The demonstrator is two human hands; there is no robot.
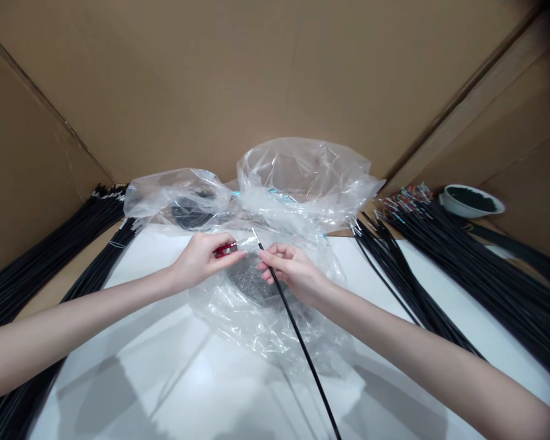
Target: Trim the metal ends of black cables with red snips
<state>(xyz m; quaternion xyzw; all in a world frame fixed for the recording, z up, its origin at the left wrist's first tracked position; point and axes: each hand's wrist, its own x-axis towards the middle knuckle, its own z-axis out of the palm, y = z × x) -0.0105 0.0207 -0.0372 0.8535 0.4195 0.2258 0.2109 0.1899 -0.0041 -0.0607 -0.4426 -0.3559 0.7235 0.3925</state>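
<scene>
My right hand (291, 270) pinches a black cable (297, 333) close to its upper end, where a thin pale tip sticks out. The cable runs down toward me past the lower edge of the view. To its left, my left hand (208, 260) is closed on a small red tool (224, 249), mostly covered by the fingers, so its kind is unclear. A short gap separates the tool from the cable tip. Beneath both hands lies an open clear plastic bag (266, 342) with a heap of small grey metallic pieces (252, 278) in it.
Bundles of black cables lie at left (87, 269) and right (421, 281), some with coloured wire ends. More clear plastic bags (302, 168) are piled at the back. A white bowl (472, 205) with dark contents stands at far right. Cardboard walls (238, 79) enclose the white surface (165, 373).
</scene>
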